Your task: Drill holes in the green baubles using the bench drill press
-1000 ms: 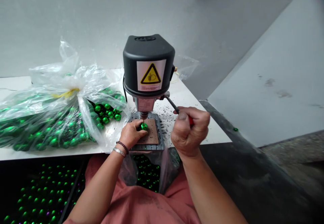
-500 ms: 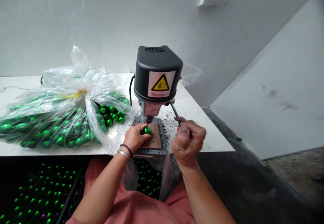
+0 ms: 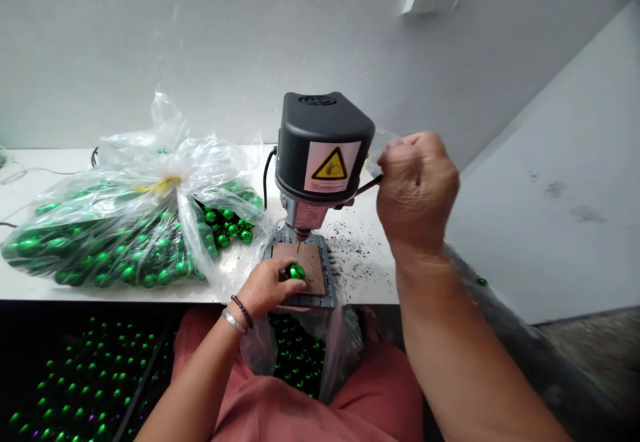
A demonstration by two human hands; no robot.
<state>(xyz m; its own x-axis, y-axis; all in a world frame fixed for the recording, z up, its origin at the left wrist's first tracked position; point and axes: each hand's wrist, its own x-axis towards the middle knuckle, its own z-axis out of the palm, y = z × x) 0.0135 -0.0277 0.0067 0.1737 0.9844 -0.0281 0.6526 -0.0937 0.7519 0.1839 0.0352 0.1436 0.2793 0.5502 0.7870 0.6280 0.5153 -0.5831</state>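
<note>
1. Left of the left hand lies a clear plastic bag (image 3: 130, 185) tied with a yellow tie and full of shiny green glass baubles. It rests on a white table (image 3: 45, 162). Below the hand's level and further left, more green baubles sit in a black tray (image 3: 85, 375).
2. The left hand (image 3: 267, 289), with a silver bangle (image 3: 233, 321) and a dark beaded bracelet (image 3: 243, 311) on its wrist, is curled, its fingers closed over a shiny green bauble (image 3: 295, 271) from the left. The thumb's position is hard to tell.
3. The bauble sits at the hand's fingertips, on a flat brown pad (image 3: 310, 262), just under the thin drill bit (image 3: 299, 246); no contact between them shows.
4. Right of the fingertips stands a black benchtop drill press (image 3: 320, 145) with a yellow warning label. Black specks (image 3: 357, 262) litter the table beside its base.
5. The right hand (image 3: 417, 192) is a tight, raised fist around a slim dark feed lever (image 3: 369, 186), which runs from the drill press.
6. Right of that fist, a lone green bead (image 3: 481, 282) lies on a dark ledge.
</note>
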